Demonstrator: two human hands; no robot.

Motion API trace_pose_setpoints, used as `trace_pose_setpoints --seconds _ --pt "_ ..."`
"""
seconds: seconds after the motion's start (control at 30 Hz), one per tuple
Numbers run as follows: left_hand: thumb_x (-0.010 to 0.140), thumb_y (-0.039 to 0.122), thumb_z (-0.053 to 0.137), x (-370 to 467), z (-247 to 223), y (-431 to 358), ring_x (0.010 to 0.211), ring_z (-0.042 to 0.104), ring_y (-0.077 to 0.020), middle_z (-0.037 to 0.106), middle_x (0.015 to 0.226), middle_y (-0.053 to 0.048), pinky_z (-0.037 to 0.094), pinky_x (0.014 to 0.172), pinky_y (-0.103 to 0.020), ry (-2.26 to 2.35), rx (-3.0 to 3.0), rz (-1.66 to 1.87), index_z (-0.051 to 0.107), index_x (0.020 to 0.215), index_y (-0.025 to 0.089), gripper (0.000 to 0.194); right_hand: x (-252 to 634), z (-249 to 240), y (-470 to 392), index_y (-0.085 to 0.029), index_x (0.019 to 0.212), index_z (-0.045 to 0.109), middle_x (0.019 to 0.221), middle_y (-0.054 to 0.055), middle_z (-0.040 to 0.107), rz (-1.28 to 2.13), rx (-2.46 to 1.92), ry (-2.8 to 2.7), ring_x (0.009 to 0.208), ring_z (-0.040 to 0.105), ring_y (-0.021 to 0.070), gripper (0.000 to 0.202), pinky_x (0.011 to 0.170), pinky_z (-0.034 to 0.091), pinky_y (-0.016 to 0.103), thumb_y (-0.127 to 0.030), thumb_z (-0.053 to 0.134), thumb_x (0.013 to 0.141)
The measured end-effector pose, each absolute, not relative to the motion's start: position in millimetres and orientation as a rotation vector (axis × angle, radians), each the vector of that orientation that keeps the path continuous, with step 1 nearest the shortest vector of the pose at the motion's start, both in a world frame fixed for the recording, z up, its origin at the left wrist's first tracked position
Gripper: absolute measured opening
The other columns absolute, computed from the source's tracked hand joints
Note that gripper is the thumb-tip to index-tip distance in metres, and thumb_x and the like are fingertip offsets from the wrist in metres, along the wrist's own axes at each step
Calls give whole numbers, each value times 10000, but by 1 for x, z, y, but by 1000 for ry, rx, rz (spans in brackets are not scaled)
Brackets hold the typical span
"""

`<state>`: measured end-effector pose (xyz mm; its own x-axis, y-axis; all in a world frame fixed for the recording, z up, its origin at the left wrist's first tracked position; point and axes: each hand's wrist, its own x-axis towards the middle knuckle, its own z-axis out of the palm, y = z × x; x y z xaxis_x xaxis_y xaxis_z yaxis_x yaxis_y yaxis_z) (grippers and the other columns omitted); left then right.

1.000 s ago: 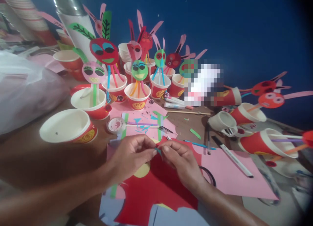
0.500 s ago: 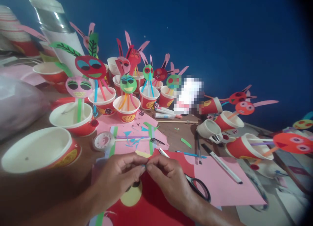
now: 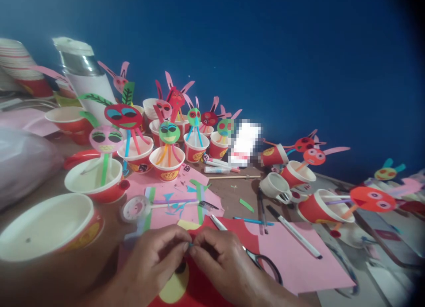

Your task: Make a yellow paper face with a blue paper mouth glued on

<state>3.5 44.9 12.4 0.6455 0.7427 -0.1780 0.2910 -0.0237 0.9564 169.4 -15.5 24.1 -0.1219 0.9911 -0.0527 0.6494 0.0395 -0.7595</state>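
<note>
My left hand and my right hand meet fingertip to fingertip at the lower middle. Each pinches the same tiny bluish piece, mostly hidden between the fingertips. Beneath them lies red paper, with a pale yellow round piece on it, carrying a dark spot partly covered by my fingers. Black-handled scissors rest just right of my right hand, their blades partly hidden. Pink paper extends to the right, a white marker lying across it.
Red paper cups with paper faces on straws stand behind the hands and at the right. A white mug sits mid-right, a large bowl at left. A tall flask and plastic bag are further left.
The camera view has tilted up and shifted slightly right, so the table items appear lower and further left. Both hands still pinch at the fingertips.
</note>
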Motion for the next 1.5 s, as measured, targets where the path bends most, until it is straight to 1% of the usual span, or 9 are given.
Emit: trace_pose_setpoints --seconds 0.1,0.27,0.53,0.8,0.87,0.97,1.2,1.27,1.5 --pt "806 347 513 3 9 46 510 487 -97 540 611 14 367 436 -161 893 1526 445 587 759 179 190 190 40 0 -206 768 657 693 -30 659 746 -1560 -2095 639 592 89 200 587 390 173 -295 517 880" --pt "798 354 521 1 6 49 561 502 -105 530 658 18 403 491 -178 944 1441 497 580 792 189 176 238 49 52 -235 934 670 918 21 674 -38 -1950 -2152 899 595 159 231 779 405 244 -264 441 928" --pt "765 292 542 0 10 55 574 481 -103 564 657 9 411 535 -191 914 1417 576 595 783 172 132 254 18 106 -186 940 665 1012 127 604 -250 -2080 -2169 981 520 270 148 676 422 300 -233 567 840" --pt "737 279 584 2 10 58 488 436 -74 548 604 29 359 469 -178 909 1197 622 610 774 170 118 246 45 71 -172 1084 540 956 71 661 -29 -1998 -2075 862 599 184 248 709 444 271 -316 394 945" --pt "730 278 603 2 12 61 497 454 -66 620 753 -8 376 475 -184 896 1126 665 620 769 168 118 233 54 49 -209 1120 500 851 6 672 416 -1831 -2007 732 611 124 305 639 447 216 -340 261 982" --pt "734 282 632 2 16 62 554 487 -61 632 998 -44 415 530 -193 814 1083 690 628 756 170 114 214 56 23 -234 1088 531 725 -27 632 744 -1725 -1882 640 579 129 263 610 422 235 -390 381 940" --pt "718 271 662 -2 15 58 649 507 -71 551 1093 -48 419 575 -186 644 1176 533 662 736 159 114 202 54 11 -296 1005 626 851 -43 629 805 -1541 -1984 760 561 124 213 695 386 225 -258 634 795" --pt "742 252 634 -2 16 56 649 496 -80 562 952 -37 402 546 -174 581 1283 445 671 751 163 96 203 55 10 -278 986 612 802 -55 620 889 -1541 -1869 725 548 116 225 672 386 215 -281 669 768" --pt "765 178 563 2 27 45 853 544 -159 569 878 -24 448 736 -242 545 1622 355 695 742 202 136 198 47 8 -185 927 602 827 -8 619 1301 -1221 -1574 766 565 114 239 711 426 211 -395 493 895"
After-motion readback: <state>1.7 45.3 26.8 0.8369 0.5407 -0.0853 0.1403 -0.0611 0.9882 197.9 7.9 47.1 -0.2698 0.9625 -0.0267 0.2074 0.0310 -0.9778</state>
